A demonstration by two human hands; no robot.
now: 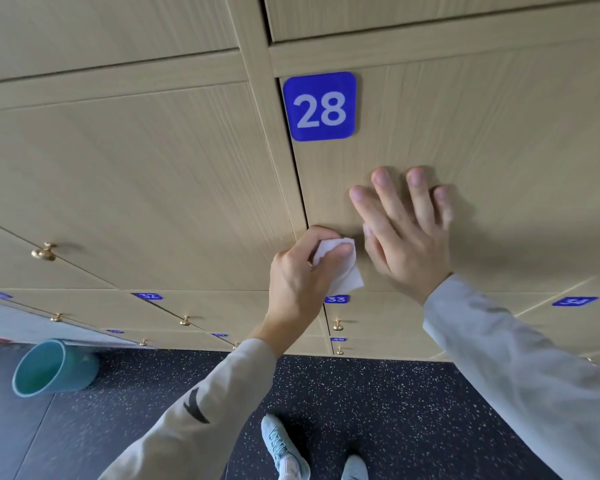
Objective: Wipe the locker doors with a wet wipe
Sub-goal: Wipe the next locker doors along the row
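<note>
A pale wood locker door [499, 140] carries a blue plate reading 28 [320, 106] at its upper left corner. My left hand [300, 282] grips a crumpled white wet wipe [340, 268] and holds it against the door's left edge, below the plate. My right hand [406, 230] lies flat on the same door with fingers spread, just right of the wipe. Both arms wear light grey sleeves.
More wood locker doors surround door 28, with brass knobs [45, 251] and small blue number plates such as 33 [336, 299] below. A teal bin [54, 367] stands on the dark speckled floor at lower left. My light blue shoes [281, 445] are close to the lockers.
</note>
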